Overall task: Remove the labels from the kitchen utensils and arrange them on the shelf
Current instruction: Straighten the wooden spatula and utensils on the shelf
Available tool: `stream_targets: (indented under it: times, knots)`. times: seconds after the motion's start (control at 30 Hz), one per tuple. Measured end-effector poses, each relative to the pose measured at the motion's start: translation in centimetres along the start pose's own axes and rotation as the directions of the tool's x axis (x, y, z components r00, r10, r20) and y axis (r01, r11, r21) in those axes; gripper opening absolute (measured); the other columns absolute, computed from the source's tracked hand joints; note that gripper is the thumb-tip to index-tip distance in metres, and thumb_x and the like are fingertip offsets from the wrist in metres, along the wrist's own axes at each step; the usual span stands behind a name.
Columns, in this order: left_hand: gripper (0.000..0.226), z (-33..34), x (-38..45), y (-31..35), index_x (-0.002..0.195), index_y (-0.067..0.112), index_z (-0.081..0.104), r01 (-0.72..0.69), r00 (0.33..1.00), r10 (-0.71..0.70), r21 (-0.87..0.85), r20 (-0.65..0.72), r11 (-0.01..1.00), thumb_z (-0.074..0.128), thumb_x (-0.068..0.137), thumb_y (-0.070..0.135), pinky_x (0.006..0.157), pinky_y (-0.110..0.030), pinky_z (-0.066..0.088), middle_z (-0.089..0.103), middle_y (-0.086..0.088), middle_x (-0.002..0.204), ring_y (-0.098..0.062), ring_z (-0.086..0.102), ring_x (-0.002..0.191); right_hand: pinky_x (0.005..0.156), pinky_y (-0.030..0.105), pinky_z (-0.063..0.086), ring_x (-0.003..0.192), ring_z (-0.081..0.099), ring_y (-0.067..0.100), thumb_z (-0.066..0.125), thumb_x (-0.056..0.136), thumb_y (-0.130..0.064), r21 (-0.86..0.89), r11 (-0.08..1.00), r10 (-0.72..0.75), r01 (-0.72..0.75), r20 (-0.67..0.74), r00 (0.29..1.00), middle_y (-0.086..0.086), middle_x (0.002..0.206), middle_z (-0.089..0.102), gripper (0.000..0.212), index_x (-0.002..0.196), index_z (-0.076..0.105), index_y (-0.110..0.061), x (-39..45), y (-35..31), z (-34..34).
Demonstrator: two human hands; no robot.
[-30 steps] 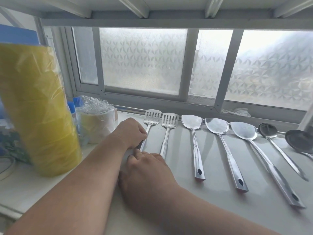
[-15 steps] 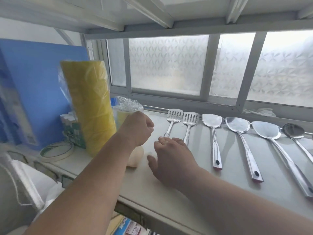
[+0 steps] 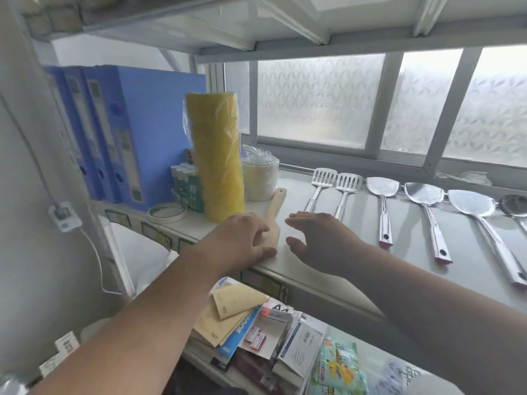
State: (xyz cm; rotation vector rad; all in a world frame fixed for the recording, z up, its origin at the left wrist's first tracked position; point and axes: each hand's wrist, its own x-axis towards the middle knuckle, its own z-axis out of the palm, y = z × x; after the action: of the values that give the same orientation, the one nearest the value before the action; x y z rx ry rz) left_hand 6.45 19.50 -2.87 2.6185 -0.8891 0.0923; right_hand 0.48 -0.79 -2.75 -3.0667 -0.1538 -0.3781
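1. Shelf (image 3: 328, 269): white surface under the frosted window; the view had swung left and pulled back vs a sec ago, so blue binders (image 3: 148, 132) at the left end and the cluttered lower tier now showed.
2. Yellow roll (image 3: 218, 158): upright near the left end, a wrapped tape roll (image 3: 261, 178) just behind-right of it.
3. Steel utensils: two slotted turners (image 3: 322, 189) w/ three solid spatulas (image 3: 382, 206) and a ladle to their right, heads toward the back edge, handles toward the front, in one row, apart from each other. No labels seen on them.
4. L hand (image 3: 242, 240): had left the turner handle and now lay over the wide end of a wooden spatula (image 3: 275, 212) at the front edge, fingers loosely spread, not clamped.
5. R hand (image 3: 316, 238): just right of it, fingers spread, holding nothing, palm low over the surface.
6. Meaning, prob.: the wooden piece had just joined the row's left end; hands were letting go, so this placement looked near done.
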Motion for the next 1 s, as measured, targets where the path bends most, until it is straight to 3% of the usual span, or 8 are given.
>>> stream_targets:
  times: [0.1, 0.23, 0.4, 0.53, 0.67, 0.77, 0.9, 1.0]
  knots:
    - [0.072, -0.2, -1.1, 0.1, 0.133, 0.023, 0.066, 0.006, 1.000, -0.006, -0.003, 0.029, 1.000, 0.069, 0.083, 0.075, 0.096, -0.033, 0.047, 0.059, 0.004, 0.125, -0.017, 0.056, 0.119, 0.105, 0.045, 0.046, 0.129, 0.056, 0.026, 0.050, 0.097, -0.045, 0.062, 0.998, 0.030, -0.033, 0.039, 0.999, -0.001, 0.137, 0.064, 0.043, 0.133, 0.061, -0.024, -0.9, -0.9, -0.1]
    - [0.034, -0.9, -1.3, 1.6, 0.089, 0.029, 0.055, -0.081, 0.991, 0.045, 0.300, 0.123, 0.950, 0.053, 0.103, 0.060, 0.085, -0.035, 0.046, 0.066, -0.009, 0.109, -0.026, 0.059, 0.105, 0.094, 0.033, 0.041, 0.124, 0.057, 0.030, 0.043, 0.104, -0.038, 0.109, 0.992, 0.045, -0.060, 0.131, 0.990, 0.005, 0.124, 0.068, 0.033, 0.129, 0.063, -0.027, -1.1, -1.6, 0.0]
    - [0.039, 0.0, -1.2, 0.8, 0.113, 0.014, 0.065, -0.071, 0.972, 0.143, 0.352, -0.184, 0.933, 0.037, 0.114, 0.041, 0.072, -0.043, 0.056, 0.075, -0.015, 0.098, -0.039, 0.073, 0.091, 0.104, 0.033, 0.042, 0.130, 0.055, 0.024, 0.059, 0.099, -0.036, 0.292, 0.951, 0.086, -0.105, 0.077, 0.993, 0.002, 0.142, 0.060, 0.065, 0.158, 0.031, -0.036, -0.8, -1.6, -0.5]
    - [0.033, -1.4, -1.3, 0.8, 0.093, 0.007, 0.064, -0.037, 0.748, 0.152, 0.189, -0.646, 0.981, 0.047, 0.112, 0.029, 0.052, -0.038, 0.054, 0.070, -0.019, 0.071, -0.042, 0.071, 0.061, 0.113, 0.035, 0.038, 0.136, 0.052, 0.025, 0.062, 0.099, -0.031, 0.403, 0.908, 0.124, -0.113, -0.002, 0.992, 0.003, 0.154, 0.050, 0.077, 0.162, 0.018, -0.035, -0.4, -1.3, -1.2]
    - [0.034, -5.8, -1.1, 1.8, 0.094, 0.005, 0.066, -0.101, 0.515, 0.159, 0.124, -0.842, 0.987, 0.050, 0.111, 0.029, 0.050, -0.043, 0.054, 0.066, -0.019, 0.066, -0.046, 0.063, 0.057, 0.119, 0.027, 0.022, 0.150, 0.033, 0.023, 0.065, 0.097, -0.025, 0.369, 0.927, 0.147, -0.065, -0.200, 0.969, 0.003, 0.165, 0.032, 0.079, 0.162, 0.021, -0.020, 0.7, 1.1, -2.6]
    - [0.034, -9.7, -0.3, 2.2, 0.101, 0.002, 0.070, -0.186, 0.413, 0.130, 0.056, -0.901, 0.981, 0.049, 0.111, 0.027, 0.060, -0.044, 0.054, 0.070, -0.017, 0.075, -0.044, 0.064, 0.066, 0.121, 0.039, 0.022, 0.149, 0.030, 0.030, 0.064, 0.097, -0.033, 0.252, 0.958, 0.206, -0.133, -0.292, 0.934, 0.005, 0.163, 0.035, 0.074, 0.160, 0.024, -0.026, 1.2, 3.5, -3.7]
    - [0.035, -12.3, 3.0, 3.6, 0.098, 0.001, 0.073, -0.280, 0.473, 0.070, -0.074, -0.878, 0.957, 0.053, 0.109, 0.028, 0.070, -0.043, 0.053, 0.074, -0.015, 0.082, -0.037, 0.068, 0.078, 0.086, 0.042, 0.048, 0.102, 0.056, 0.029, 0.058, 0.099, -0.036, 0.196, 0.957, 0.250, -0.212, -0.190, 0.949, 0.000, 0.097, 0.061, 0.021, 0.116, 0.053, -0.024, -0.2, 4.3, -3.5]
    - [0.035, -12.4, 5.9, 4.3, 0.101, 0.008, 0.073, -0.273, 0.601, -0.146, -0.373, -0.786, 0.887, 0.064, 0.102, 0.042, 0.076, -0.046, 0.059, 0.074, -0.005, 0.086, -0.027, 0.071, 0.080, 0.062, 0.036, 0.048, 0.073, 0.060, 0.023, 0.053, 0.101, -0.039, 0.173, 0.956, 0.252, -0.238, -0.063, 0.966, -0.002, 0.078, 0.055, 0.019, 0.094, 0.045, -0.023, -1.3, 4.0, -2.8]
